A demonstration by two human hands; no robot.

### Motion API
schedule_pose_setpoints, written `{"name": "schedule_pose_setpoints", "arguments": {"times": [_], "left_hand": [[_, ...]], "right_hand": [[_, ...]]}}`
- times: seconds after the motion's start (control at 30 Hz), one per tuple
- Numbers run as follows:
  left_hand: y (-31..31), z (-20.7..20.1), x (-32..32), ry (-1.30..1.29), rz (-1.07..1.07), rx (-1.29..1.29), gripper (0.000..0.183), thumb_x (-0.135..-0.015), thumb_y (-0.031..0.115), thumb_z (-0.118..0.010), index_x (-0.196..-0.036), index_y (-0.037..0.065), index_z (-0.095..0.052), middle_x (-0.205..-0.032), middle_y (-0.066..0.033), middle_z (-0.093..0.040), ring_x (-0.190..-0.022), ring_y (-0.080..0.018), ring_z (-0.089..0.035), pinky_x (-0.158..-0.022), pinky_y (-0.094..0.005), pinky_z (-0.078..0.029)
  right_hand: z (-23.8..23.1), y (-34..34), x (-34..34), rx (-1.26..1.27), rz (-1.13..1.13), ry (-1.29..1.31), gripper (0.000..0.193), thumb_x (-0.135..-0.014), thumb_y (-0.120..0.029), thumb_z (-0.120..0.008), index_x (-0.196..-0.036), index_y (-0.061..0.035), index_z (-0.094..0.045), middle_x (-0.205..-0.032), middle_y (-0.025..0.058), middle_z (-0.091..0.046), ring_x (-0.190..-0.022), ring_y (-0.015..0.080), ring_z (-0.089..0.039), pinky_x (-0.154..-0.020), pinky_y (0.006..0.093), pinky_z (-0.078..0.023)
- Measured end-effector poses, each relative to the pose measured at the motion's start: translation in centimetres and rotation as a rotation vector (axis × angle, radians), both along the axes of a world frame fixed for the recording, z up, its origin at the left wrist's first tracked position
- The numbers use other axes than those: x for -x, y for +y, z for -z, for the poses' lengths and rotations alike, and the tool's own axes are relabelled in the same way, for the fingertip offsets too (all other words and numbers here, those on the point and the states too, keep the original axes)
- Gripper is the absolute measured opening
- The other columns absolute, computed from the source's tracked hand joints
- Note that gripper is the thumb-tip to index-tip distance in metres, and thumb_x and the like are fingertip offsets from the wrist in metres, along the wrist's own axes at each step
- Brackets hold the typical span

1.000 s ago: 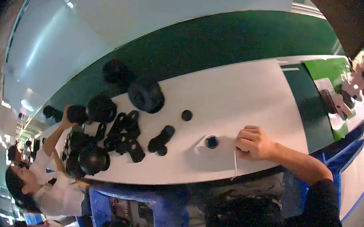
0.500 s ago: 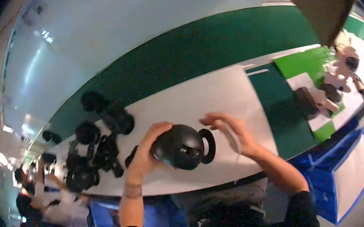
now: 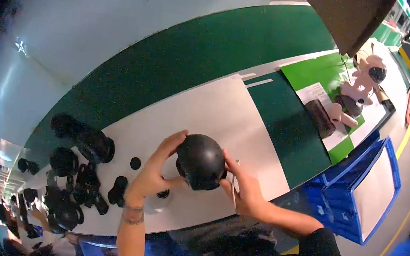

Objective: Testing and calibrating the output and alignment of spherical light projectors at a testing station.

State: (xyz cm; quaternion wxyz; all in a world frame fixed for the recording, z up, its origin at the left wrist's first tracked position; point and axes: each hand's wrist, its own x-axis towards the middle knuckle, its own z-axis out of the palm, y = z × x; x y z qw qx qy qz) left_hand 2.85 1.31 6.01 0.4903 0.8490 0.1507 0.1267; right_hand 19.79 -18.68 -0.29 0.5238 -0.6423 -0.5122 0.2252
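Observation:
A glossy black round shell (image 3: 202, 159), like a hollow ball or small helmet, is held just above the white sheet on the bench. My left hand (image 3: 155, 173) grips its left side with the thumb low and the fingers at the top. On the other side, my right hand (image 3: 247, 191) presses its fingertips against the shell's right edge. A thin metal rod (image 3: 235, 184) also lies in my right hand, upright along the fingers. Close to my left wrist are a small black disc (image 3: 135, 163) and a black double-lobed part (image 3: 118, 190). The shell's underside is hidden.
Several black parts (image 3: 67, 163) are clustered on the left of the white sheet (image 3: 235, 126). A pale robot-like figure (image 3: 367, 78) stands at the far right by a dark cylinder (image 3: 320, 118). Blue crates (image 3: 359, 191) stand right of the bench. Other people are at the far left.
My right hand has moved in from the right and now touches the shell. The black ring beside the shell is no longer visible. The shell has turned, and the view has shifted.

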Motion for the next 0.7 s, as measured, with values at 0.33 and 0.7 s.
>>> {"name": "schedule_pose_setpoints", "arguments": {"times": [0.33, 0.7], "left_hand": [[-3.1, 0.2, 3.2, -0.026, -0.009, -0.23, 0.121, -0.053, 0.038, -0.094, -0.151, 0.009, -0.028, -0.152, -0.0168, -0.029, -0.141, -0.0347, -0.029, -0.115, -0.045, -0.029], [0.2, 2.0, 3.5, -0.093, 0.233, 0.125, 0.113, -0.056, 0.019, -0.086, -0.153, 0.01, -0.028, -0.156, -0.0148, -0.027, -0.145, -0.0322, -0.025, -0.118, -0.0422, -0.024]], "right_hand": [[1.5, -3.0, 2.2, -0.019, -0.181, -0.301, 0.075, -0.081, -0.002, -0.065, -0.148, -0.0016, -0.03, -0.112, 0.0165, -0.067, -0.094, 0.0325, -0.066, -0.077, 0.0406, -0.051], [-6.9, 1.5, -3.3, -0.358, -0.352, -0.325, 0.044, -0.069, 0.003, -0.078, -0.11, -0.0126, -0.072, -0.088, 0.0066, -0.058, -0.077, 0.0229, -0.06, -0.066, 0.0336, -0.05]]}}
